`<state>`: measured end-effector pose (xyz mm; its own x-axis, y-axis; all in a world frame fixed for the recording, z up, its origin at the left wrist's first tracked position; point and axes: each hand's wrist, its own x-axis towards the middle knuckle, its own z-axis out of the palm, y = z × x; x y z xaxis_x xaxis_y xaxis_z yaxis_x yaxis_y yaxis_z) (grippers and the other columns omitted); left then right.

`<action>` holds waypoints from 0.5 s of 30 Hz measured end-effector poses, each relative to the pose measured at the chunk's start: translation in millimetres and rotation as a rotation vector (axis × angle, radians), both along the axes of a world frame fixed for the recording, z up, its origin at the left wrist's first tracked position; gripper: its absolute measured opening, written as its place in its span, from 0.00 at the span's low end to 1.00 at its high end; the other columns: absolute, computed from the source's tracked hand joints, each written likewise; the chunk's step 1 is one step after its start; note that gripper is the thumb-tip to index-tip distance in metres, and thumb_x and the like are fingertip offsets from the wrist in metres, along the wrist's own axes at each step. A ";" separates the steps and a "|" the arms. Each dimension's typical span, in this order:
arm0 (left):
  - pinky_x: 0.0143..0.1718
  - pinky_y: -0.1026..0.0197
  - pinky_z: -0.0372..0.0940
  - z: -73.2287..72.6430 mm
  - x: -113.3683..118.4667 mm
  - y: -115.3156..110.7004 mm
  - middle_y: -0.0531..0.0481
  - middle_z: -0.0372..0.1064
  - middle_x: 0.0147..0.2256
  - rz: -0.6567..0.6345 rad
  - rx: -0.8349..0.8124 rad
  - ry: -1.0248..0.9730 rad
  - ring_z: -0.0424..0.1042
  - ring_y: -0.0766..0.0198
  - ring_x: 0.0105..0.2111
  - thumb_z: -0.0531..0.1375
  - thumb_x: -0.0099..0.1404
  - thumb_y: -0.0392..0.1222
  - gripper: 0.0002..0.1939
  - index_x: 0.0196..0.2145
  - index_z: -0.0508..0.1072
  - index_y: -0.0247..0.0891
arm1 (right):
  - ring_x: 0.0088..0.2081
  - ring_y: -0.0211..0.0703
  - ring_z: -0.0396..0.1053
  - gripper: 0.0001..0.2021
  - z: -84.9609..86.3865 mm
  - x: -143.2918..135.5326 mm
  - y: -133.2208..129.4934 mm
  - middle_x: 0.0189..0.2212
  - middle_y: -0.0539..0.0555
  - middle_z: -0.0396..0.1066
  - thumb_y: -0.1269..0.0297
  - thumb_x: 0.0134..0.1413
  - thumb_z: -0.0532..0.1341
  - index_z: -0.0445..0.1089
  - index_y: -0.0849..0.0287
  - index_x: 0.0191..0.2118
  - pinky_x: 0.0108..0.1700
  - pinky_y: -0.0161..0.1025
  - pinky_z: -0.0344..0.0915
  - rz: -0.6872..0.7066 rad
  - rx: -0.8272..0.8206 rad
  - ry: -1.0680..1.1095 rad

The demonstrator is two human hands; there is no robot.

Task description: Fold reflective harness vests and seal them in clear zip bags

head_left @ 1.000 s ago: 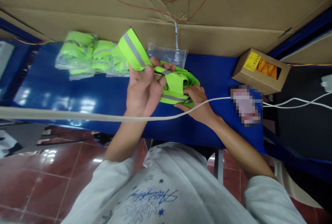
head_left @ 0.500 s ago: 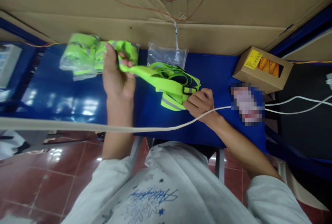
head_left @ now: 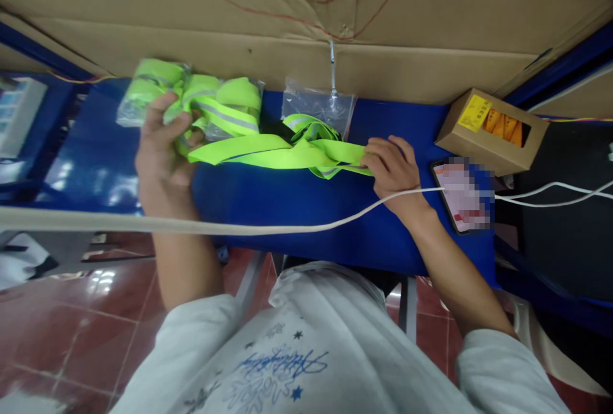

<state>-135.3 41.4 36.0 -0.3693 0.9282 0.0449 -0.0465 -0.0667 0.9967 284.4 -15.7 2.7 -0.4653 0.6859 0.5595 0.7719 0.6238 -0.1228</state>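
Note:
A neon yellow-green reflective strap (head_left: pixel 268 151) with silver stripes stretches between my two hands above the blue table. My left hand (head_left: pixel 167 145) holds its left end, with thumb and fingers curled around it. At the other end, my right hand (head_left: pixel 393 168) grips the strap between closed fingers. A looped, loose part of the strap bunches near the middle, in front of a clear plastic bag (head_left: pixel 306 99). Behind my left hand lie bundled reflective straps (head_left: pixel 158 78), at least some of them in clear plastic.
A cardboard box (head_left: pixel 498 130) with orange contents stands at the back right of the blue table (head_left: pixel 268 209). In front of it lies a phone (head_left: pixel 460 200), partly blurred out. A white cable (head_left: pixel 268 230) runs across the view, in front of my forearms. Cardboard (head_left: pixel 201 11) lines the back.
My left hand has moved left and my right hand right, drawing the strap out longer between them. The loops in the middle have shrunk, and the buckle is no longer visible.

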 end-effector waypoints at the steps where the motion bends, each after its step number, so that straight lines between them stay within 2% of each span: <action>1: 0.28 0.68 0.55 -6.6 1.6 -1.3 0.56 0.72 0.33 -0.005 -0.028 0.079 0.63 0.70 0.28 0.72 0.57 0.36 0.25 0.49 0.70 0.39 | 0.54 0.48 0.71 0.20 -1.7 -0.4 0.3 0.46 0.57 0.78 0.77 0.72 0.48 0.77 0.56 0.47 0.61 0.52 0.58 0.019 -0.035 0.014; 2: 0.33 0.66 0.60 -12.8 6.1 -3.6 0.56 0.73 0.34 -0.008 -0.069 0.192 0.66 0.68 0.31 0.74 0.54 0.36 0.27 0.50 0.71 0.39 | 0.51 0.48 0.72 0.20 -3.5 -0.9 0.2 0.44 0.57 0.79 0.78 0.72 0.48 0.76 0.57 0.49 0.58 0.50 0.60 0.037 -0.059 0.018; 4: 0.44 0.58 0.66 -21.5 23.0 -11.9 0.52 0.73 0.39 -0.021 -0.132 0.563 0.70 0.62 0.38 0.74 0.54 0.38 0.26 0.50 0.74 0.38 | 0.47 0.48 0.72 0.21 -6.8 -2.9 -1.3 0.42 0.57 0.78 0.80 0.70 0.49 0.76 0.57 0.53 0.55 0.49 0.61 0.073 -0.101 -0.005; 6: 0.53 0.49 0.65 -21.7 46.5 -25.1 0.44 0.73 0.47 -0.012 -0.142 0.975 0.71 0.52 0.47 0.72 0.58 0.39 0.24 0.52 0.76 0.37 | 0.45 0.49 0.70 0.21 -8.1 -6.5 -4.0 0.40 0.56 0.78 0.80 0.69 0.51 0.75 0.57 0.55 0.54 0.48 0.60 0.131 -0.153 -0.042; 8: 0.55 0.40 0.64 -11.4 69.7 -41.2 0.36 0.71 0.52 -0.030 -0.173 1.259 0.71 0.41 0.52 0.68 0.64 0.43 0.23 0.57 0.76 0.38 | 0.45 0.49 0.69 0.19 -7.1 -10.7 -7.2 0.40 0.56 0.76 0.79 0.68 0.53 0.75 0.57 0.55 0.53 0.48 0.59 0.190 -0.217 -0.081; 10: 0.52 0.35 0.64 7.3 86.5 -57.1 0.35 0.74 0.48 -0.077 -0.266 1.404 0.74 0.36 0.50 0.63 0.71 0.50 0.22 0.58 0.76 0.41 | 0.46 0.51 0.69 0.17 -4.1 -13.8 -10.5 0.41 0.57 0.76 0.74 0.67 0.58 0.75 0.57 0.56 0.53 0.48 0.59 0.223 -0.277 -0.096; 12: 0.51 0.31 0.64 27.9 95.6 -70.6 0.35 0.76 0.44 -0.031 -0.341 1.493 0.75 0.33 0.47 0.60 0.72 0.54 0.21 0.56 0.78 0.42 | 0.47 0.52 0.70 0.15 -0.6 -15.5 -13.6 0.43 0.57 0.76 0.63 0.67 0.64 0.74 0.57 0.57 0.53 0.48 0.59 0.237 -0.340 -0.075; 13: 0.51 0.30 0.64 36.4 98.3 -76.2 0.35 0.77 0.43 0.025 -0.345 1.521 0.76 0.33 0.47 0.60 0.72 0.54 0.21 0.55 0.79 0.41 | 0.47 0.53 0.70 0.18 0.9 -16.1 -15.2 0.45 0.57 0.77 0.56 0.67 0.65 0.74 0.57 0.57 0.53 0.49 0.59 0.240 -0.374 -0.050; 15: 0.51 0.34 0.65 45.5 104.4 -84.8 0.36 0.77 0.42 0.061 -0.255 1.517 0.76 0.35 0.46 0.60 0.73 0.53 0.19 0.50 0.81 0.39 | 0.47 0.52 0.73 0.24 2.4 -18.0 -18.1 0.46 0.58 0.78 0.46 0.66 0.65 0.74 0.58 0.57 0.54 0.48 0.60 0.232 -0.447 0.016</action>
